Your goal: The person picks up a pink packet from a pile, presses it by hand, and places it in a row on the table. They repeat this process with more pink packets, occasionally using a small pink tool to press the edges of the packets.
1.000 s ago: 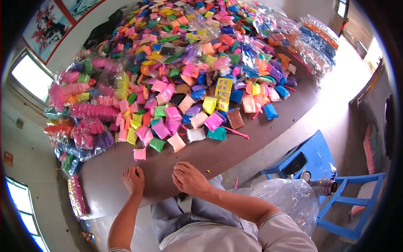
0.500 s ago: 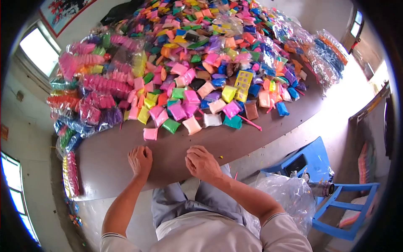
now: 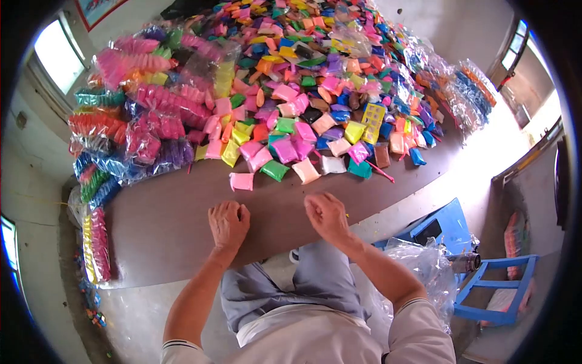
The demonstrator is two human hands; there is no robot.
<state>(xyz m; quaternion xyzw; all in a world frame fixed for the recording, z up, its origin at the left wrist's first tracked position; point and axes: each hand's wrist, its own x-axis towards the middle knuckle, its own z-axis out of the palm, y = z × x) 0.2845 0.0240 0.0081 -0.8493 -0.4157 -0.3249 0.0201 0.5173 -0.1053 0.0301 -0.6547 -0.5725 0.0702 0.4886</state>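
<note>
My left hand point(image 3: 229, 223) rests on the brown table point(image 3: 163, 218) near its front edge, fingers curled in, with nothing seen in it. To the right, my right hand point(image 3: 327, 216) is also curled loosely at the edge, and no object shows in it. Just beyond my left hand lies a small pink packet point(image 3: 241, 181). A green packet point(image 3: 274, 170), a peach packet point(image 3: 305, 171) and a white packet point(image 3: 333, 164) lie farther in, at the front of a big heap of coloured packets point(image 3: 291, 91). Neither hand touches them.
Clear bags of stacked packets point(image 3: 160, 124) line the heap's left side; another bagged stack point(image 3: 470, 91) sits at the right end. A yellow sheet point(image 3: 373, 121) lies on the heap. Right of my legs are a clear plastic bag point(image 3: 418, 276), a blue stool point(image 3: 448, 224) and a blue frame point(image 3: 497, 288).
The view has shifted, so the table and heap sit differently in it. Both hands appear farther right and slightly higher, still curled near the edge. Nothing has been picked up.
</note>
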